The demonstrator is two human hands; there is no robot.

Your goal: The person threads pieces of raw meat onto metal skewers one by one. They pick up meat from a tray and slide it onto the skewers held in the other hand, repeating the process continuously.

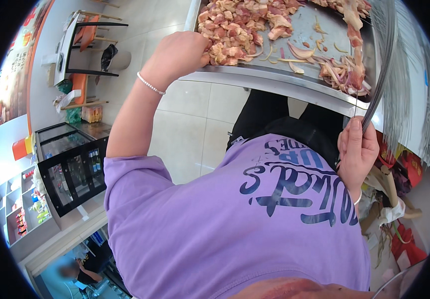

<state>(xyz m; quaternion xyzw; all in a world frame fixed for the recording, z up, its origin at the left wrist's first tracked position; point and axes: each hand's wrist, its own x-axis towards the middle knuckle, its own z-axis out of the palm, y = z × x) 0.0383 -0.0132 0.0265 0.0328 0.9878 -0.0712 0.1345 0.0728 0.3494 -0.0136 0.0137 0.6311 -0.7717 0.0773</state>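
Observation:
A metal tray [304, 35] in front of me holds a heap of raw diced meat [232, 30] and strips of sliced onion [299, 52]. My left hand [186, 54] is closed at the heap's left edge, its fingers curled against the meat; what they pinch, if anything, is hidden. At the tray's near right corner, my right hand [358, 149] grips a bundle of thin metal skewers [385, 60] that fan upward. One loaded skewer [355, 45], threaded with meat pieces, also runs up from its fingers over the tray's right side.
Many more loose skewers [407, 84] lie to the right of the tray. Bags and red items [407, 239] sit low at the right. To the left are a glass-door cabinet [75, 169], stools [80, 87], a bin [120, 57] and shelves [25, 209]. Another person [83, 271] is at the lower left.

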